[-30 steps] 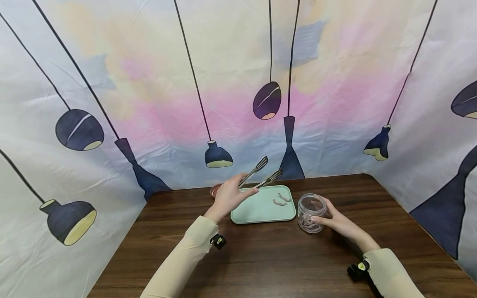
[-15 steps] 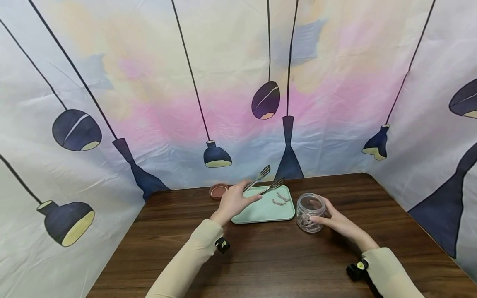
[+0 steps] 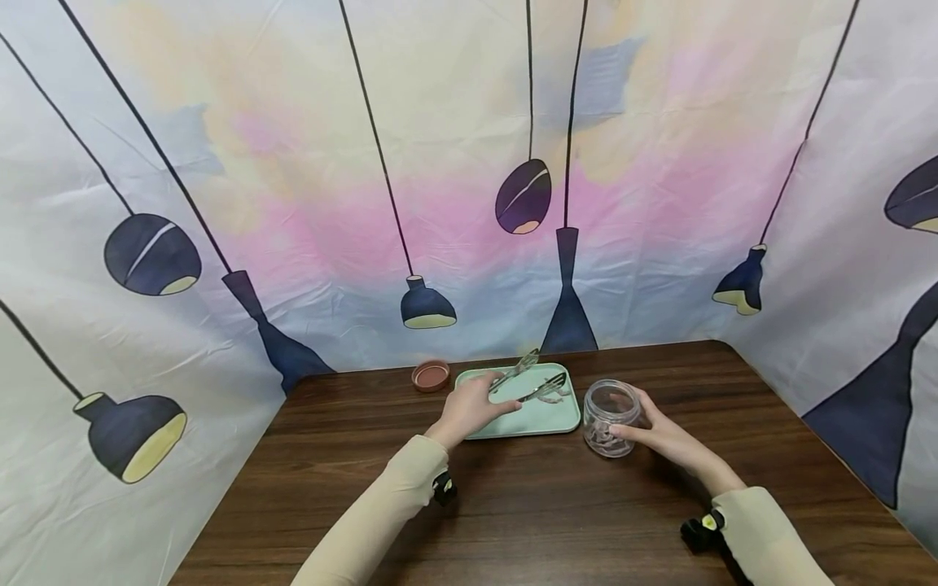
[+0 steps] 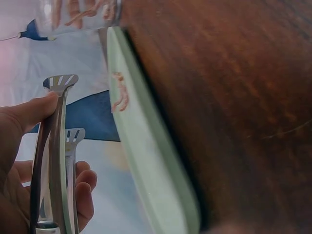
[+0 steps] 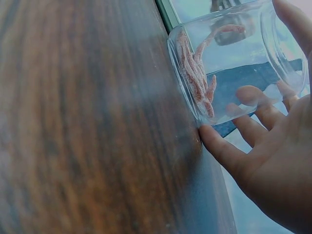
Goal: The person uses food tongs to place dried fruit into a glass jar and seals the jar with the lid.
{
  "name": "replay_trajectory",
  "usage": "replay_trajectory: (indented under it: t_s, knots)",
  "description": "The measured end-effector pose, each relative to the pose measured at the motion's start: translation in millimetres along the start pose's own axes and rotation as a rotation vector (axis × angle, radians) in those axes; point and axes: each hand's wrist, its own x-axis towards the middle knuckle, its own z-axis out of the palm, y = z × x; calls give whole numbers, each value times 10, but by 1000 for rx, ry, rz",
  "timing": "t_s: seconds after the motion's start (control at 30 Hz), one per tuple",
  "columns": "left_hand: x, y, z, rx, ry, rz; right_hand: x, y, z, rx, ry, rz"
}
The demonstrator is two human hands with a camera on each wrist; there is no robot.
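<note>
My left hand (image 3: 472, 404) grips a pair of metal tongs (image 4: 57, 146) with slotted ends, the thumb on one arm and fingers on the other. The tongs' ends are spread apart over the pale green tray (image 3: 506, 423). Thin, pinkish, twisted strips (image 4: 120, 92) lie on the tray's right part, partly behind the tongs in the head view. My right hand (image 3: 663, 431) holds a clear jar (image 3: 611, 407), upright on the table and without a lid, its fingers curled round the side. Several similar strips (image 5: 195, 73) lie at the jar's bottom.
A reddish-brown round lid (image 3: 431, 376) lies at the table's back edge, left of the tray. The dark wooden table (image 3: 528, 521) meets a painted cloth backdrop (image 3: 469, 203) behind. The jar stands just right of the tray.
My left hand has moved right and down, bringing the tongs from above the tray's back edge to low over the strips. The lid has come into full view. The right hand and jar stay put.
</note>
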Motion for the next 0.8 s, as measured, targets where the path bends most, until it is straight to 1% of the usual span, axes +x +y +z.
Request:
replay_trajectory:
  t_s: [0.1, 0.37, 0.5, 0.63, 0.8]
  knots:
    - [7, -12, 60, 30, -15, -7, -1, -2, -7, 2, -5, 4]
    - [26, -38, 199, 44, -68, 0, 0, -9, -17, 3, -10, 3]
    - [23, -34, 262, 69, -84, -16, -4, -7, -13, 1, -10, 4]
    - [13, -33, 311, 66, -92, -38, -11, -2, -9, -1, -11, 7]
    - [5, -38, 334, 42, -92, -31, -15, -5, -9, 3, -11, 11]
